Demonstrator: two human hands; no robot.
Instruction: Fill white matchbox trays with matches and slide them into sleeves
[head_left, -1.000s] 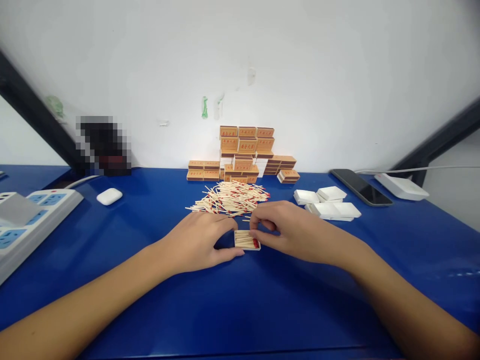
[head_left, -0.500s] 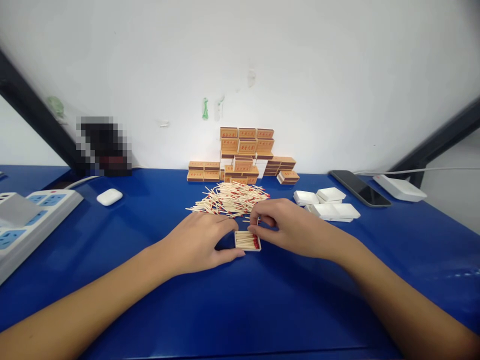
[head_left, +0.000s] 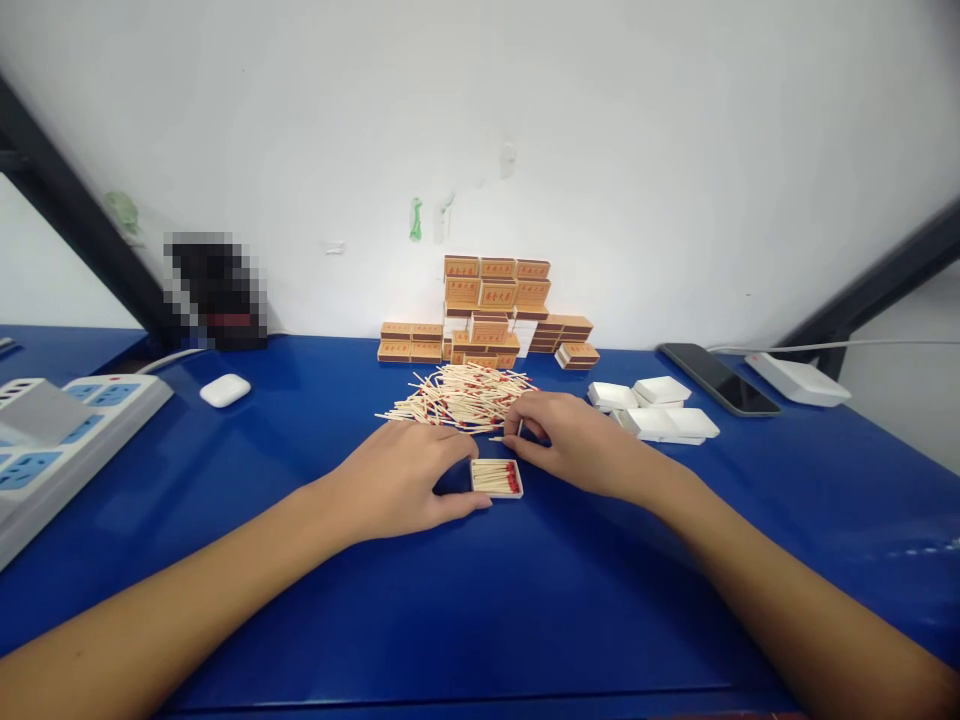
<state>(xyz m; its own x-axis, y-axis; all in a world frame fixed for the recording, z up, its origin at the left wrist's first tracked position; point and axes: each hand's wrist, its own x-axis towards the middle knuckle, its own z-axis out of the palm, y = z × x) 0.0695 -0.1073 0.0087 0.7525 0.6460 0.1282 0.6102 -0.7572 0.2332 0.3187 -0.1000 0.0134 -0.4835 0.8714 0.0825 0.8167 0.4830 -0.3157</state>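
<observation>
A small white matchbox tray (head_left: 496,478) half full of red-tipped matches lies on the blue table (head_left: 480,600). My left hand (head_left: 401,480) rests beside the tray's left side, thumb and fingers curled against it. My right hand (head_left: 570,440) is just behind the tray at the near edge of a loose pile of matches (head_left: 461,396), its thumb and forefinger pinched on a match.
Stacked brown matchbox sleeves (head_left: 491,310) stand against the white wall. Empty white trays (head_left: 660,408) lie to the right, with a phone (head_left: 720,378) and a white box (head_left: 799,378) beyond. A power strip (head_left: 52,440) and an earbud case (head_left: 225,389) are at the left.
My right hand has moved back from above the tray to the edge of the match pile and pinched a match. The left hand has stayed by the tray.
</observation>
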